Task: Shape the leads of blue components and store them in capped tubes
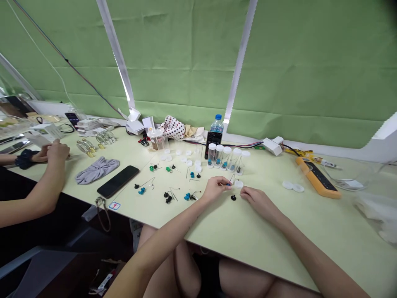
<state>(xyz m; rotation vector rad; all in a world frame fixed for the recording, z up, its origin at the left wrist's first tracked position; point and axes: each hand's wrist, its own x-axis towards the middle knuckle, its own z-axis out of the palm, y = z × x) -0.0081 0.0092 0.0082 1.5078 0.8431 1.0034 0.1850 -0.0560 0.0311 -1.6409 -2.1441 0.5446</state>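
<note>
My left hand [218, 187] is closed on a small blue part [228, 184] with a thin wire standing up from it. To its right, my right hand [252, 195] rests low over the table with its fingers pressed together; whatever they hold is too small to make out. Between the hands lie a white round cap [238, 184] and, nearer to me, a black knob-like piece [233, 198]. Behind them stands a row of clear capped tubes [226, 157] with blue and dark parts inside. Left of my left hand, small groups of blue, green and black parts [187, 196] lie with bent metal pins.
A phone [214, 142] leans against a water bottle [217, 123] at the back. Another phone [118, 181] and a grey cloth band [97, 169] lie left. An orange power strip [319, 178] lies right. Another person's hands [56, 152] work at the far left.
</note>
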